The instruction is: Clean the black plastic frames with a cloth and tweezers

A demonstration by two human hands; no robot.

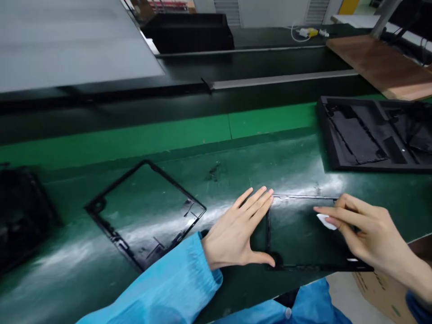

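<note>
A thin black rectangular frame [303,267] lies flat near the front edge of the green bench. My left hand [236,231] rests palm down along its left side, fingers stretched out and thumb apart. Over the frame's right side, my right hand [369,231] pinches a small white piece [326,221] between thumb and fingers; whether it is a wipe or a plastic pick cannot be made out. The right hand covers most of that side. Left of my left hand lies a second black frame [97,207], turned at an angle, its lower edge partly behind my blue sleeve [168,288].
At the right stands a black tray [332,157] with several dark frames in it. A blurred dark stack [23,216] sits at the far left. Behind are a raised grey panel [74,45], a black bin [192,33] and a brown board [381,65]. A cardboard box [381,292] is below the bench.
</note>
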